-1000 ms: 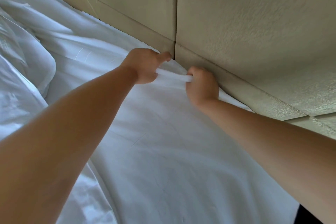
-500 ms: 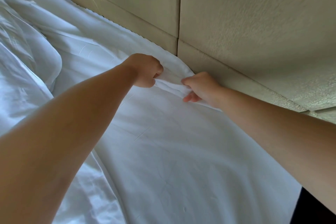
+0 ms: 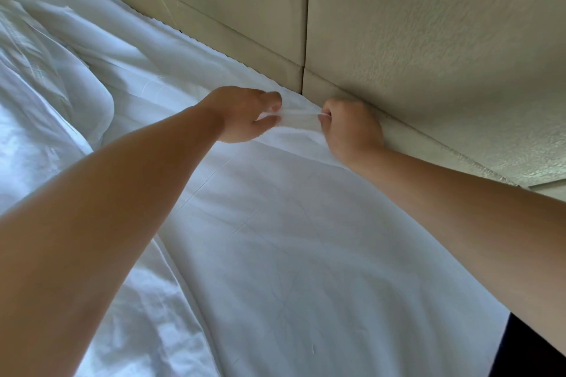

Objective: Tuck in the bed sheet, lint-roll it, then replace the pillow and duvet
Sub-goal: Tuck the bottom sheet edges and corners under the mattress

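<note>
Both hands' fingertips hide inside the bunched bed sheet (image 3: 294,223) edge.

The fingertips of the right hand (image 3: 352,127) curl out of sight into a gathered fold of the white cotton bed sheet (image 3: 291,239). The sheet's far edge disappears behind the beige textured padded headboard (image 3: 428,40), so how far it goes down cannot be told. Both bare forearms are cut off by the lower and side edges. The rumpled white bedding (image 3: 46,76) at left runs off the frame; whether it is duvet or pillow is unclear. A dark shape (image 3: 533,355) at the bottom right corner is unidentifiable.
</note>
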`<state>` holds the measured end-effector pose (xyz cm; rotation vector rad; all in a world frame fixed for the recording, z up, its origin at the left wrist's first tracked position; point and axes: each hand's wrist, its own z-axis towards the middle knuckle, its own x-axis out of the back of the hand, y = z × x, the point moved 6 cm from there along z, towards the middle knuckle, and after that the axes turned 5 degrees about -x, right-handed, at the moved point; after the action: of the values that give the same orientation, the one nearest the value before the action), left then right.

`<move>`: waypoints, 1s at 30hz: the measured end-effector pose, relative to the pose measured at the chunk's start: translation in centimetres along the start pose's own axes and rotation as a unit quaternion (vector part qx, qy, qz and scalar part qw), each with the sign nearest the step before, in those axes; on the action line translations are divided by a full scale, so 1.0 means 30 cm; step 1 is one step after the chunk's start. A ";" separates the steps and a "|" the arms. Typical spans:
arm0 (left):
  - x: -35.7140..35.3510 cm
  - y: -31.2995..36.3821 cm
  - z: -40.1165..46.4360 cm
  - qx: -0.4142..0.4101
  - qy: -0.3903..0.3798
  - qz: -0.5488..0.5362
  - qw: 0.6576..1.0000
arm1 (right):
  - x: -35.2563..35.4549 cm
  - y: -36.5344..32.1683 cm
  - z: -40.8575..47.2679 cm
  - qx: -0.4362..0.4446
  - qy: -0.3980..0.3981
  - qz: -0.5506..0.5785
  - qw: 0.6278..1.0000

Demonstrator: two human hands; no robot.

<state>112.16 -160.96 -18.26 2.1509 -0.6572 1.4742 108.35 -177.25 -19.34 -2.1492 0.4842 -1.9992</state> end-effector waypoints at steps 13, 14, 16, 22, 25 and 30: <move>0.068 0.007 0.076 0.025 0.066 0.082 0.994 | -0.004 -0.002 0.003 -0.032 -0.040 0.231 0.972; 0.058 0.001 0.078 0.031 0.046 0.059 0.997 | -0.003 -0.011 0.003 -0.029 -0.052 0.233 0.971; 0.034 -0.011 0.082 0.057 -0.006 0.004 0.998 | -0.001 -0.026 0.008 -0.017 -0.060 0.208 0.976; 0.052 -0.020 0.090 0.105 -0.099 -0.111 0.983 | 0.024 -0.049 0.012 -0.031 -0.069 0.076 0.994; 0.132 -0.012 0.102 0.089 -0.023 -0.067 0.993 | 0.061 -0.051 0.001 -0.059 -0.019 0.059 0.996; 0.274 0.031 0.092 0.029 0.225 0.089 0.970 | 0.086 -0.078 -0.073 -0.036 0.148 0.105 0.983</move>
<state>116.19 -164.43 -11.35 1.7348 -0.6539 2.0121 106.58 -175.75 -15.95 -1.7541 0.8015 -2.2143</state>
